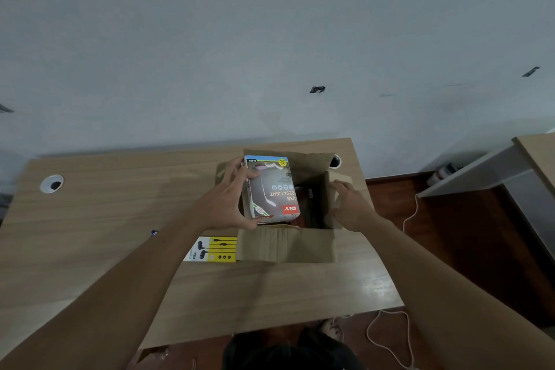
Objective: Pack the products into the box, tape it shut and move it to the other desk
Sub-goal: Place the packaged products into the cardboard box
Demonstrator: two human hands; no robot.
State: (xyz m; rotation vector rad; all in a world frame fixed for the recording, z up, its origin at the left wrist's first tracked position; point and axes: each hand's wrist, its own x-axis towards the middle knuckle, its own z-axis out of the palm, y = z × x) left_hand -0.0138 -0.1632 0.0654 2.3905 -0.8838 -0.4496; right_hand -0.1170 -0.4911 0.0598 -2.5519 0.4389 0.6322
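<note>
An open cardboard box (288,245) stands on the wooden desk (105,219), its flaps spread. My left hand (231,198) grips a USB desk light package (270,189) by its left side and holds it over the box's opening, partly inside. My right hand (351,207) holds the box's right flap (338,186) back. A dark product (309,204) lies inside the box, mostly hidden. A yellow and black earphone package (214,249) lies flat on the desk, touching the box's near left corner.
A second desk (537,156) stands to the right, with dark wooden floor between. A white cable (408,219) hangs by the desk's right edge and loops on the floor. Cable holes (51,184) sit near the desk's back. The wall rises right behind.
</note>
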